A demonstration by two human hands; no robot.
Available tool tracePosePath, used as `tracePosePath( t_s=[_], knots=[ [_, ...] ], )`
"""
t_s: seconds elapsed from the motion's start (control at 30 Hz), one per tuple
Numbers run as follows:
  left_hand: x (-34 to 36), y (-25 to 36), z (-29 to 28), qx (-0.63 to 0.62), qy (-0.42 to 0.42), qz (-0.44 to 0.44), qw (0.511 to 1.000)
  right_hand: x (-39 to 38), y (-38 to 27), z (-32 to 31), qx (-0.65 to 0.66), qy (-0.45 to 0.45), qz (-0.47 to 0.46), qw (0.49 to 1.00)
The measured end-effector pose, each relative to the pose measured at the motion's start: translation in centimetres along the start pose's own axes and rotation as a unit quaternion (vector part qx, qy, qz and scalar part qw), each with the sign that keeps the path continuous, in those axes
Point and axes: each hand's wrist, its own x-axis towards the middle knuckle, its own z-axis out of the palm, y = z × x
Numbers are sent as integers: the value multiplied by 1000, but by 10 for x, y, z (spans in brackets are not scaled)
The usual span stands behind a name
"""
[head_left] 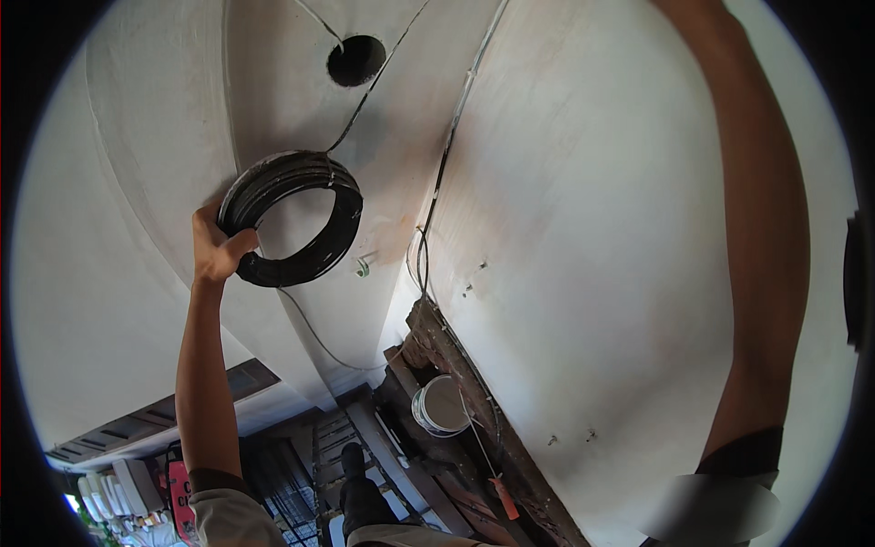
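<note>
Left of centre in my view, the fingers of my left hand [217,251] are clamped on the rim of a black coil [344,228], my thumb on the near side and the rest wrapped behind. My right forearm [770,210] rises past the top edge; that hand is hidden, so I cannot tell how its fingers stand.

The coil hangs tilted in front of the pale wall [583,182], below a round hole [356,62]. From its top, 1 dark cable [372,89] runs up past the hole's edge, and a pale cable [321,20] goes into the hole. A thin wire [319,342] sags from near the coil's bottom toward a rough brown ledge [442,342].

To the right, a line [448,146] follows the corner down to loops above the ledge. Lower, beside the ledge, sit a white bucket [447,404] and a red-handled tool [503,498]. Beneath me, 1 dark shoe [354,459] shows by a ladder [333,447].
</note>
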Motion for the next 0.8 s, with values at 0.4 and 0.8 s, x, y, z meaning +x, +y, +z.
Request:
tracePosePath(
  t_s=[0.4,0.8],
  knots=[
    [-2,-5,-6,17,-8,7,1000,-136,-171,39,368,-312,40,875],
    [-2,-6,-3,-11,0,29,1000,32,54,37,-40,-125,-46,990]
  ],
)
